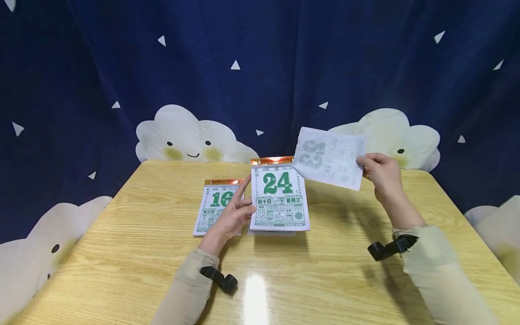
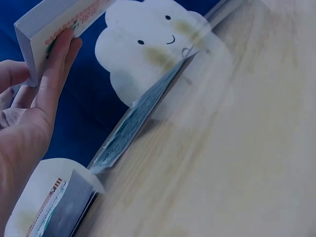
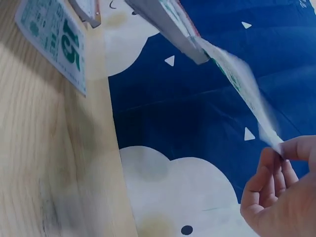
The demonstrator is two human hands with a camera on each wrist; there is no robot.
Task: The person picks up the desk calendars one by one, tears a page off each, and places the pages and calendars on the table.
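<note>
My left hand holds a tear-off calendar above the table, its front page reading a green 24. In the left wrist view, thumb and fingers grip the calendar pad at its edge. My right hand pinches a thin calendar page, its back showing a mirrored print of 23. One ragged edge of that page lies by the pad's upper right corner; whether they are still joined I cannot tell. A second calendar, showing 16, lies on the table, partly behind my left hand.
A loose sheet reading 15 lies on the wooden table, mostly hidden under the raised calendar in the head view. Behind the table hangs a dark blue curtain with white clouds and triangles. Both wrists wear black camera straps.
</note>
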